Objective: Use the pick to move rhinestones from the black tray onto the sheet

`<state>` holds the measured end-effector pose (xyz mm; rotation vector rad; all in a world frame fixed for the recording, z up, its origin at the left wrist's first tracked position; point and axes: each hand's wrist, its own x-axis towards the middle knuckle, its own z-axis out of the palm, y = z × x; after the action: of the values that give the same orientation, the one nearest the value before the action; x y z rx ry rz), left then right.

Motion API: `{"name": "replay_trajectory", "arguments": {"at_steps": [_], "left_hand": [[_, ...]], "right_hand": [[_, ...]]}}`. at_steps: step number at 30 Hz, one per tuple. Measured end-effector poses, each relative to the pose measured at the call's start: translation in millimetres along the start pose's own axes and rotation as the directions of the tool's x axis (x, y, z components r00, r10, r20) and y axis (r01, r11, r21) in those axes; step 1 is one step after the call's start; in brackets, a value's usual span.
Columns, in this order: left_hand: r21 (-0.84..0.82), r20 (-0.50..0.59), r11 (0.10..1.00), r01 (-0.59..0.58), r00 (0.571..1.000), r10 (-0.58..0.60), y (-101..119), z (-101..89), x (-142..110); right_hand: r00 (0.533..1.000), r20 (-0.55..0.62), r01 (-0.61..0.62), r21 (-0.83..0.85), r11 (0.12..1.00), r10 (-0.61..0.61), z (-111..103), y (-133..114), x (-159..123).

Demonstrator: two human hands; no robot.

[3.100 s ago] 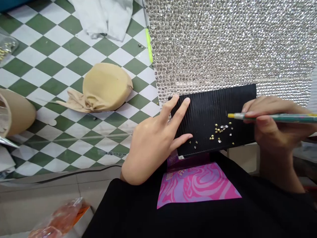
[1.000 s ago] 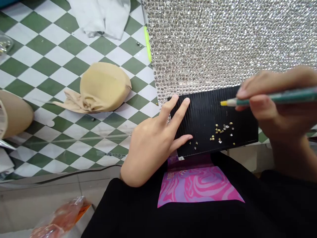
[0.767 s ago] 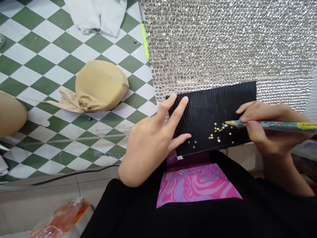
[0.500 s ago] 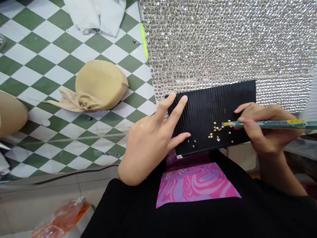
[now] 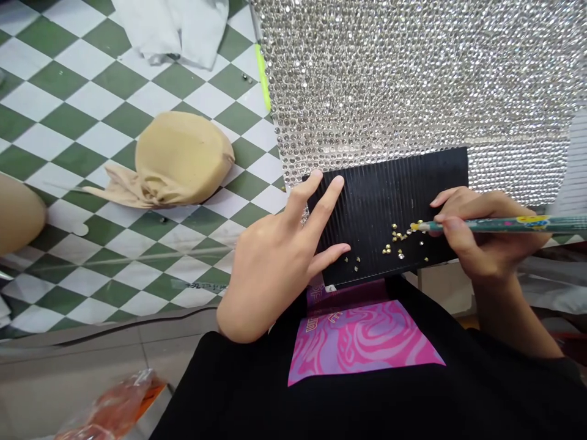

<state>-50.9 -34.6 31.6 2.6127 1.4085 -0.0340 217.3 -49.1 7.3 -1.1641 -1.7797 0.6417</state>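
Observation:
My left hand (image 5: pixel 279 256) lies with spread fingers over the left end of a black ridged tray (image 5: pixel 376 198), its fingertips resting on the ridges. Pinched in my right hand (image 5: pixel 486 244) is a green patterned pencil (image 5: pixel 504 225) with a yellow tip. That tip touches or hovers just over the small gold and clear rhinestones (image 5: pixel 397 236) scattered on the tray's lower right part; I cannot tell if one sticks to it. A few more stones lie near my left thumb. Behind the tray spreads a large silver rhinestone-covered sheet (image 5: pixel 413 79), partly under its far edge.
On the green-and-white checked tabletop (image 5: pixel 110 140) sits a knotted beige fabric-covered pad (image 5: pixel 183 159). White cloth (image 5: pixel 178 24) lies farther back, beside a neon-yellow strip (image 5: pixel 262 76). A rounded beige object (image 5: pixel 18 214) stands at far left. Below the table edge is a plastic bag (image 5: pixel 114 403).
The pencil tip has shifted slightly among the gold stones, with my right hand moving a little left in the picture. The whole view has drifted slightly. My left hand keeps its place on the tray.

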Motion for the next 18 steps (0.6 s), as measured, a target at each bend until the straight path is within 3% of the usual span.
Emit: {"name": "replay_trajectory", "arguments": {"at_steps": [5, 7, 12, 15, 18], "left_hand": [[-0.006, 0.066, 1.000, 0.019, 0.998, -0.019, 0.5, -3.3, 1.0], [0.001, 0.063, 1.000, 0.022, 0.998, -0.022, 0.6, -3.3, 1.2], [-0.016, 0.044, 1.000, 0.020, 0.999, -0.019, 0.8, -2.6, 1.7], [-0.018, 0.055, 1.000, 0.018, 0.998, -0.017, 0.3, -2.9, 1.8], [-0.002, 0.060, 1.000, 0.022, 0.998, -0.022, -0.2, -2.8, 1.8]], "right_hand": [[0.972, -0.235, 0.020, 0.044, 0.999, -0.009, 0.8, 3.5, 15.8], [0.966, -0.260, 0.021, 0.019, 1.000, -0.015, 2.2, 2.6, 29.8], [1.000, -0.005, -0.002, -0.022, 1.000, 0.002, 17.7, -1.6, 78.3], [0.992, 0.101, 0.067, 0.059, 0.996, -0.073, 37.2, -1.8, 104.6], [0.975, 0.216, 0.022, 0.127, 0.992, -0.049, 55.3, 0.0, 120.1]]}}
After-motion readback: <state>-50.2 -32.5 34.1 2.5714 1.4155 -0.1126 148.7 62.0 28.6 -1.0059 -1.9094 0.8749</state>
